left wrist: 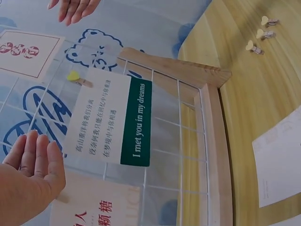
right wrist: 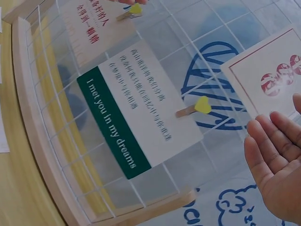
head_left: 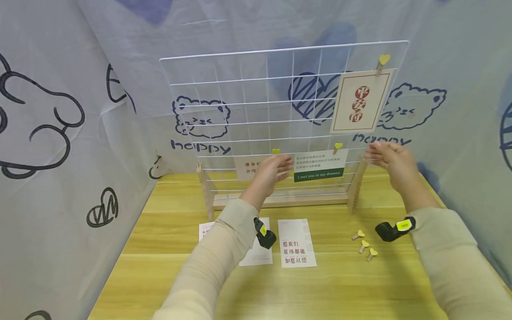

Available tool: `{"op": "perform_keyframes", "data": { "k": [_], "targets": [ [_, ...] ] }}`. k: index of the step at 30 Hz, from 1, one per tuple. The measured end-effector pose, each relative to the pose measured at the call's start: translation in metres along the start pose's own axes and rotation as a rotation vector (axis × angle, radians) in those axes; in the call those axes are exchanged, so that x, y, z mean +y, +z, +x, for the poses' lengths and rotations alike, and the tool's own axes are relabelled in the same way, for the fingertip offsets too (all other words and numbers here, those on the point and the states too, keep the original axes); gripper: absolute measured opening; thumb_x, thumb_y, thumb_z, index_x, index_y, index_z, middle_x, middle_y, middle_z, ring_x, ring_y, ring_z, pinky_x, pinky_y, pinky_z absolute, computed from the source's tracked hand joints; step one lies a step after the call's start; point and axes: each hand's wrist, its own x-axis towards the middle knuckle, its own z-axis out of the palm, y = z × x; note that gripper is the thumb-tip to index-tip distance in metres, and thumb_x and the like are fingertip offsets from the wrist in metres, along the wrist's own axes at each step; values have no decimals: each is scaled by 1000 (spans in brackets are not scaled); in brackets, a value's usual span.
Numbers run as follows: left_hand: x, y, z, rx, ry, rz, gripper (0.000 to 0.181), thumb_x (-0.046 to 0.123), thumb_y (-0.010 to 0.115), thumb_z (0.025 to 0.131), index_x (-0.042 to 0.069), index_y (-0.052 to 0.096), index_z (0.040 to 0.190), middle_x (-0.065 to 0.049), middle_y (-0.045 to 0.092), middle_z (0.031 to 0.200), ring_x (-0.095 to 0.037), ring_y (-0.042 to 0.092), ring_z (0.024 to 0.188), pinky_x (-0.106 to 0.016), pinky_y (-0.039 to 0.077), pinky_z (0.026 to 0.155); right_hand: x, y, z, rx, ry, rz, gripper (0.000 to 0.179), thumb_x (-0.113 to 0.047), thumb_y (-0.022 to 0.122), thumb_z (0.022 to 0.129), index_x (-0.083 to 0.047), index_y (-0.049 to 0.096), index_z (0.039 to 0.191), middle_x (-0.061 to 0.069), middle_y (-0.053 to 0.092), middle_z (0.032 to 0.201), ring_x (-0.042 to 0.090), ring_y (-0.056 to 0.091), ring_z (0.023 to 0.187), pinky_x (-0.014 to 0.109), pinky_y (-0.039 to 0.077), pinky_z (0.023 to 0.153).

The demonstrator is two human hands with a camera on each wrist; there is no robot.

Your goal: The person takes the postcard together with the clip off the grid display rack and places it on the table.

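In the head view, the left hand (head_left: 273, 171) has its fingers extended and grips nothing; just past its fingertips is a green-and-white card (head_left: 320, 165) reading "I met you in my dreams". The right hand (head_left: 390, 163), fingers likewise stretched out and unladen, is beyond the card's other side, so the card hangs between both hands on a white wire grid (head_left: 241, 80). A yellow heart clip (head_left: 338, 146) fastens its upper edge. Above the right hand hangs a red-bordered card (head_left: 348, 113); below that hand, three loose clips (head_left: 363, 247) lie on the wooden table (head_left: 332, 293).

In the left wrist view, the left hand's fingers are together, apart from the green-and-white card, and another card with red lettering (left wrist: 103, 205) is just beside them.

In the right wrist view, the right hand's fingertips are near the red-bordered card; whether they touch it cannot be told.
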Motion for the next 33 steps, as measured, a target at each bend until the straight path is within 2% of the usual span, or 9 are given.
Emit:
{"op": "perform_keyframes", "data": {
  "k": [4,6,12,19,23,28,33],
  "targets": [
    [5,8,3,-7,4,-6,33,18,47,89,-4,50,113,-15,53,109,-31,46,106,-33,41,86,-13,3,2,3,-40,61,19,-24,56,83,-6,60,89,-5,64,79,7,59,74,17,47,68],
    [8,12,5,-13,14,-1,32,18,47,89,-4,50,112,-16,53,109,-32,46,105,-34,40,87,-17,4,4,4,-57,68,18,-24,58,82,-7,61,87,-3,64,80,8,60,74,17,47,68],
    [15,20,12,-17,36,45,31,17,46,89,-4,50,112,-17,53,110,-31,46,105,-37,37,90,-27,6,14,9,-46,30,21,-25,57,83,-6,59,91,-2,63,82,9,59,75,16,47,69],
    [20,26,21,-30,22,105,33,20,45,90,0,49,115,-11,54,112,-26,46,107,-33,36,91,-43,10,22,35,-47,78,29,-22,58,82,2,55,96,0,63,82,10,60,74,16,47,67],
    [22,30,25,-36,36,135,33,22,46,89,2,50,116,-10,54,113,-23,47,106,-30,37,89,-54,10,26,44,-51,118,26,-22,59,81,1,56,94,1,63,82,10,60,75,16,47,67],
    [24,34,27,-63,59,177,36,25,46,89,3,48,118,-8,54,114,-20,48,106,-28,37,89,-70,10,32,52,-79,190,15,-18,60,80,-3,59,85,2,64,80,11,60,74,17,48,67],
    [27,39,29,-63,68,210,35,25,49,87,6,50,117,-3,54,113,-16,48,105,-25,37,89,-87,12,39,98,-76,222,17,-18,62,78,-3,58,86,3,63,83,13,59,78,16,47,67]
  ]
}}
